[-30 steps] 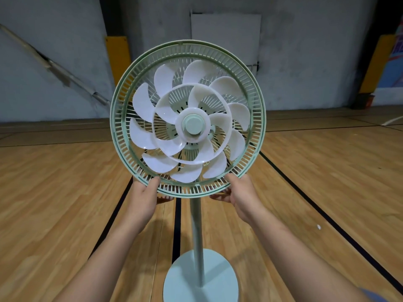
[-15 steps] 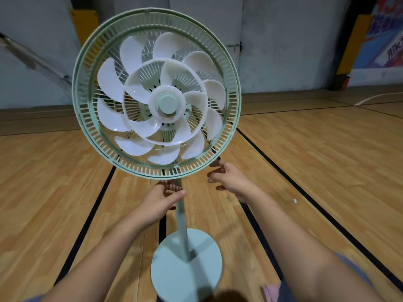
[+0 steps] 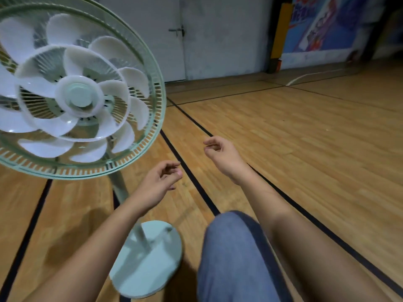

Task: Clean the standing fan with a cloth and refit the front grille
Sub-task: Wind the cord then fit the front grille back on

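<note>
The standing fan fills the upper left, its pale green rear grille ring [image 3: 152, 118] bare at the front and the white blades [image 3: 72, 101] exposed. A thin pole [image 3: 118, 184] drops to the round light base [image 3: 150, 260] on the floor. My left hand [image 3: 159, 184] hovers just right of the pole, below the ring, fingers loosely curled and holding nothing. My right hand [image 3: 220, 153] floats further right, also loosely curled and holding nothing. Neither hand touches the fan. No cloth or front grille is in view.
Wooden gym floor [image 3: 305, 138] with black lines stretches right and ahead. My knee in blue trousers [image 3: 233, 258] sits at bottom centre beside the base. A grey wall with a door latch [image 3: 176, 30] and a yellow padded post [image 3: 281, 33] stand behind.
Both hands have let go of the grille's lower rim and pulled back to the right. The view has swung right, so the fan now sits at the left edge.
</note>
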A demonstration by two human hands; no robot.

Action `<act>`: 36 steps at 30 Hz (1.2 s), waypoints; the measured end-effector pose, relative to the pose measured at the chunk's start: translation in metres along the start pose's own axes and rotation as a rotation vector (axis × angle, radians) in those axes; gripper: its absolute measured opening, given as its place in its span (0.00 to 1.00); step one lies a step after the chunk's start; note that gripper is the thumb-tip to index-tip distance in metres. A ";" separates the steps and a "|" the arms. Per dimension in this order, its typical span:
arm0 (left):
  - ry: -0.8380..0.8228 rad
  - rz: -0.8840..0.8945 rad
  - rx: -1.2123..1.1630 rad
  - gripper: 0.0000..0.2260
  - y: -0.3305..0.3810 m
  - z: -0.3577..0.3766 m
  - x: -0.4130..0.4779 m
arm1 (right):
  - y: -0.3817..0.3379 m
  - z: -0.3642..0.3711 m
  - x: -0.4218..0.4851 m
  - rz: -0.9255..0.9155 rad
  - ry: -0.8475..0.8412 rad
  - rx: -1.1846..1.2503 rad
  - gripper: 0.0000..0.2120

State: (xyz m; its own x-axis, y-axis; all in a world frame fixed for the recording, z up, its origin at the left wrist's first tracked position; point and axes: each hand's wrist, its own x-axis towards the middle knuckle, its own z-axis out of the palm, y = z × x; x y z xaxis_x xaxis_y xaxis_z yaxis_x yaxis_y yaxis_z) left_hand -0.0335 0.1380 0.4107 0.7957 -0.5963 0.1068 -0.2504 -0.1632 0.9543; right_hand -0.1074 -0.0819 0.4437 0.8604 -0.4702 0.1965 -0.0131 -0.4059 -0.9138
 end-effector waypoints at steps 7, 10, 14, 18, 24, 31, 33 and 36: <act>-0.183 0.095 0.057 0.12 0.055 0.111 0.030 | 0.047 -0.110 -0.044 0.104 0.199 -0.018 0.09; -0.279 0.095 0.135 0.13 0.070 0.159 0.035 | 0.070 -0.148 -0.066 0.152 0.248 -0.023 0.09; -0.411 0.077 0.263 0.16 0.073 0.228 0.034 | 0.112 -0.197 -0.100 0.240 0.332 -0.039 0.11; -0.559 0.063 0.362 0.17 0.063 0.291 0.030 | 0.159 -0.234 -0.138 0.335 0.409 -0.089 0.12; -0.715 -0.050 0.479 0.16 0.030 0.383 0.018 | 0.234 -0.268 -0.198 0.491 0.457 -0.100 0.10; -0.868 -0.257 0.597 0.12 -0.047 0.476 -0.012 | 0.329 -0.280 -0.273 0.710 0.517 -0.086 0.14; -0.908 -0.316 0.606 0.08 -0.075 0.497 -0.026 | 0.356 -0.276 -0.296 0.787 0.528 -0.066 0.14; -0.940 -0.433 0.599 0.06 -0.112 0.515 -0.048 | 0.391 -0.267 -0.324 0.876 0.540 -0.049 0.13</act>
State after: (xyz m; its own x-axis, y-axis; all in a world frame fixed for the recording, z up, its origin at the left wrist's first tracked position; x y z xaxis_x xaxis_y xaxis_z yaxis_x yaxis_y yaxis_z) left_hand -0.3273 -0.2198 0.1552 0.2244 -0.7023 -0.6756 -0.4769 -0.6837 0.5524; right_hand -0.5275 -0.2976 0.1173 0.1959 -0.9011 -0.3868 -0.5569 0.2225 -0.8003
